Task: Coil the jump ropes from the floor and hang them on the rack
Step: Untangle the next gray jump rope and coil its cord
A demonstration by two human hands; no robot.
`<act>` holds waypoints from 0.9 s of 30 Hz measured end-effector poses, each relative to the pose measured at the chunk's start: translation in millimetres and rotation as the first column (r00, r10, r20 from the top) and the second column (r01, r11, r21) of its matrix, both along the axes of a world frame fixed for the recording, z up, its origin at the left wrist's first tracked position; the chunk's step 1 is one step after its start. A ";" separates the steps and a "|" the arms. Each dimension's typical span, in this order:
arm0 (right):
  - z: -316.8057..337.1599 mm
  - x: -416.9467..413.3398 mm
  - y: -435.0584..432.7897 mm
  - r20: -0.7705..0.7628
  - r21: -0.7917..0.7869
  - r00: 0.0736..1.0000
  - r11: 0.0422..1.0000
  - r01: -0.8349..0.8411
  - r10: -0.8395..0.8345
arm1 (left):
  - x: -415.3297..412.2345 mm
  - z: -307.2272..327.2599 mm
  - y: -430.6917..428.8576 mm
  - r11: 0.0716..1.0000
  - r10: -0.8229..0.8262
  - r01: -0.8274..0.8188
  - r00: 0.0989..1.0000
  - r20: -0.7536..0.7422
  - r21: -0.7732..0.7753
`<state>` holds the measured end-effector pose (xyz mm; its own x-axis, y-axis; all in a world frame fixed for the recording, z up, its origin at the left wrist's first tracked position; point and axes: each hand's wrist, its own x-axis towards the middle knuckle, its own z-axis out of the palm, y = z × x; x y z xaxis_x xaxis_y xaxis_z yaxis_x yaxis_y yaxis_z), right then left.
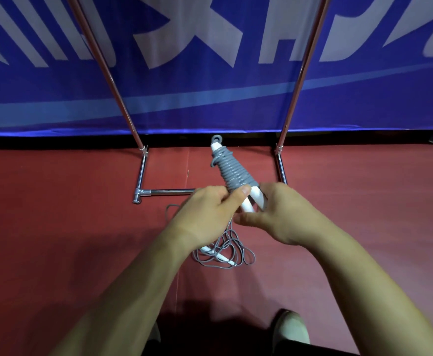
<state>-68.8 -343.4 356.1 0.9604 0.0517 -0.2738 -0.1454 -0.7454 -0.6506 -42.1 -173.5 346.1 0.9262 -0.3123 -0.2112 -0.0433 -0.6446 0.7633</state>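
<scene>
**Q:** List the hazards, largest item first.

**A:** Rack [112, 80]: the frame looks light, so a sharp tug while hooking could tip it.
Loose rope [225, 253]: it lies tangled on the floor [56, 227], directly below the hands, between the rack base and the shoe [289, 327]. A forward step could snag a foot.
Wound rope [232, 173]: it is held in the air between the uprights, tilted, with the eyelet [216, 138] pointing away. The left hand [207, 211] grips the lower turns, thumb pressed on the coil. The right hand [284, 214] curls its fingers round the white handles [255, 199]. If the thumb lifts before the cord end is secured, the turns may spring loose.

**Q:** What cannot be confirmed?

**A:** The rack's top bar and any hooks are cut off above. The cord's free end is hidden under the left hand, so whether it is tucked cannot be told. A thin strand drops from the hands toward the loose rope, and which rope it belongs to is unclear.
</scene>
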 end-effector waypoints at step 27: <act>20.0 0.4 6.5 -0.172 0.614 0.985 0.781 0.113 -0.007 | 6.8 5.5 2.1 0.861 -0.009 -0.164 0.941 -0.337 -0.481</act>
<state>-68.4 -336.9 376.1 0.9161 0.2048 -0.3448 -0.3123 -0.1748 -0.9338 -35.2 -171.4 351.6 0.8608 -0.3847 -0.3331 0.2900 -0.1671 0.9423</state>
